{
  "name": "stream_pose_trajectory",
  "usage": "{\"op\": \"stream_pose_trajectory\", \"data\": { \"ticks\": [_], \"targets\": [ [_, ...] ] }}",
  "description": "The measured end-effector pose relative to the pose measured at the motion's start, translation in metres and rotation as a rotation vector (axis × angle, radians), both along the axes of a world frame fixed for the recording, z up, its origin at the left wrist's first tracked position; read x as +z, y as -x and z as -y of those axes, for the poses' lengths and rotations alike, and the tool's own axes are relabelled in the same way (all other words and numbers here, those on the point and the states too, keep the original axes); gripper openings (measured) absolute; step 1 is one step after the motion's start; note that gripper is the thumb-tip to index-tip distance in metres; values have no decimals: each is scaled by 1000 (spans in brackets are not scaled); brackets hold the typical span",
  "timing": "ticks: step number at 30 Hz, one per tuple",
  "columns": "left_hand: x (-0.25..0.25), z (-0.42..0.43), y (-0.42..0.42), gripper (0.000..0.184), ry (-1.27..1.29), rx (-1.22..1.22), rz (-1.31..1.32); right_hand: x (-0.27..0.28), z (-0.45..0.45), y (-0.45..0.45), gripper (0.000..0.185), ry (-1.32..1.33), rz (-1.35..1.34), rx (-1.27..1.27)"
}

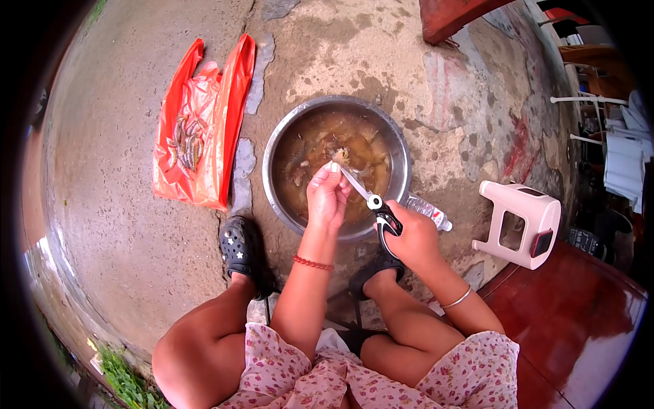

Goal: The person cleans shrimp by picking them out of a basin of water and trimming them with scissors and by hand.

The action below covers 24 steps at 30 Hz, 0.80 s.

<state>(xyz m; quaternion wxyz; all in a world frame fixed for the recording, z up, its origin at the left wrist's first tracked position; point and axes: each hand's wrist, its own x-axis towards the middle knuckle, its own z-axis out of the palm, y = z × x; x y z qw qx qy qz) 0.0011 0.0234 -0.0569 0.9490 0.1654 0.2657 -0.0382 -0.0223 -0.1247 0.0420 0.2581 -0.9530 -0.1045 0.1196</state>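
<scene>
Over a metal basin (271,178) of murky brownish water, my left hand (328,195) pinches a small yellowish-brown piece (342,157), perhaps a shrimp, at its fingertips. My right hand (413,236) is wrapped round the black handles of a pair of scissors (360,185). The scissor blades point up and left, their tips close to the small piece. Several brownish, blurred pieces lie in the water. To the left of the basin, a red plastic bag (234,129) lies on the ground with several shrimp (189,146) on it.
A plastic bottle (426,210) lies against the basin's lower right side. A pale pink stool (528,225) lies on its side at the right, near a dark red surface (545,307). Black clogs (240,249) are on my feet below the basin. A red wooden piece (453,17) is at the top.
</scene>
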Motion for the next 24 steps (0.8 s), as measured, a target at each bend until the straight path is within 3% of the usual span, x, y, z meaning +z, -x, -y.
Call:
{"op": "stream_pose_trajectory", "data": {
  "ticks": [10, 18, 24],
  "targets": [
    [-5, 8, 3, 9, 1, 33, -52, 11, -8, -2, 18, 66, -56, -29],
    [-6, 15, 3, 14, -88, 95, -97, 11, -7, 0, 34, 135, -68, -45],
    [-6, 13, 3, 19, -48, 76, -64, 20, -9, -8, 31, 115, -211, -58]
  ]
}}
